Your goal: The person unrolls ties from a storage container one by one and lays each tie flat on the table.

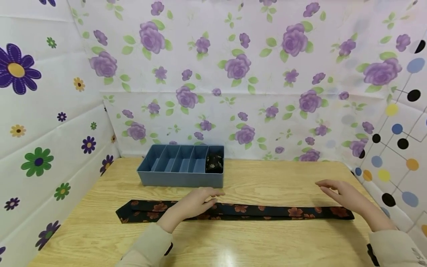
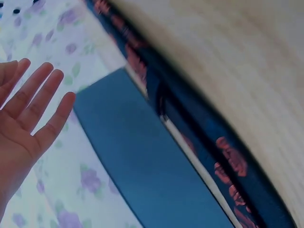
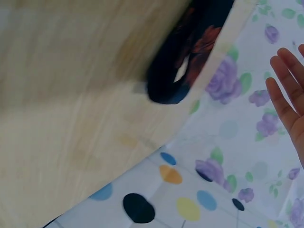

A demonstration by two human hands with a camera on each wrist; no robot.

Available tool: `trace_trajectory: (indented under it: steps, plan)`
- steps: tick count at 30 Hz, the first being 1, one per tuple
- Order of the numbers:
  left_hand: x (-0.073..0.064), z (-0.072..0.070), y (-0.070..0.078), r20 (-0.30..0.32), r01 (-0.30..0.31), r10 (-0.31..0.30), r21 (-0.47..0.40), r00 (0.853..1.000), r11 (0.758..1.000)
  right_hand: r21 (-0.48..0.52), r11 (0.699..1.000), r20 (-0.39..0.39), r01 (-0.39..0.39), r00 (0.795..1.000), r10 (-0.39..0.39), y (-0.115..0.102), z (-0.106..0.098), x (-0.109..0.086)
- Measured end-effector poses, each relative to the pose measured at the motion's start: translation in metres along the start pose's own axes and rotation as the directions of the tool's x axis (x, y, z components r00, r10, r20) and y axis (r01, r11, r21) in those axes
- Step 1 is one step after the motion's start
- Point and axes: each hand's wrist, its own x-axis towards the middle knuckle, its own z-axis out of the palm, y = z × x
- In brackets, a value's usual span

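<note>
A dark necktie with orange-red flowers lies folded lengthwise across the wooden table, its pointed end at the left. In the right wrist view the right end of the necktie shows a rounded fold with a small gap. My left hand is over the tie's left half, fingers extended and holding nothing; the left wrist view shows the hand with fingers spread. Above the tie's right end hovers my right hand, relaxed and holding nothing. The right wrist view catches its fingers at the edge.
A blue-grey divided box stands behind the tie, toward the back left. Its rightmost compartment holds a dark patterned bundle. Flowered sheets rise behind the table and along its left side; a dotted sheet hangs at the right.
</note>
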Motion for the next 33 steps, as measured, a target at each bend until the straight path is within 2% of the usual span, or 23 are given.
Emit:
trace_trajectory:
  steps: [3, 6, 9, 12, 18, 21, 24, 27, 30, 33]
  plan:
    - [-0.002, -0.007, -0.004, -0.109, -0.004, 0.002, -0.016, 0.994, 1.0, 0.019, 1.0, -0.042, 0.012, 0.999, -0.012, -0.01, -0.002, 0.011]
    - [-0.002, -0.012, -0.006, -0.241, 0.011, -0.012, -0.003, 0.97, 1.0, 0.061, 0.998, -0.083, 0.014, 0.997, -0.009, -0.022, -0.001, 0.022]
    - [-0.003, -0.016, -0.009, -0.359, 0.039, -0.03, 0.017, 0.933, 0.999, 0.116, 0.993, -0.132, 0.023, 0.991, -0.008, -0.036, 0.003, 0.035]
    - [-0.001, -0.018, -0.012, -0.447, 0.061, -0.034, 0.046, 0.894, 0.997, 0.16, 0.985, -0.179, 0.064, 0.983, -0.035, -0.051, 0.009, 0.05]
    - [0.001, -0.022, -0.018, -0.577, 0.114, -0.051, 0.074, 0.815, 0.991, 0.24, 0.955, -0.243, 0.173, 0.963, -0.114, -0.088, 0.025, 0.085]
    - [0.005, -0.026, -0.022, -0.615, 0.145, -0.065, 0.081, 0.786, 0.986, 0.274, 0.935, -0.271, 0.227, 0.951, -0.151, -0.104, 0.035, 0.104]
    - [0.012, -0.029, -0.025, -0.633, 0.172, -0.085, 0.077, 0.769, 0.982, 0.319, 0.909, -0.27, 0.267, 0.945, -0.183, -0.116, 0.046, 0.122]
    - [0.02, -0.029, -0.029, -0.644, 0.19, -0.105, 0.064, 0.758, 0.98, 0.362, 0.892, -0.243, 0.27, 0.951, -0.189, -0.128, 0.057, 0.137]
    - [0.027, -0.025, -0.033, -0.635, 0.199, -0.119, 0.056, 0.764, 0.979, 0.373, 0.887, -0.248, 0.273, 0.95, -0.188, -0.138, 0.069, 0.15]
    - [0.031, -0.018, -0.042, -0.617, 0.222, -0.136, 0.065, 0.775, 0.973, 0.348, 0.887, -0.295, 0.305, 0.933, -0.205, -0.15, 0.086, 0.165]
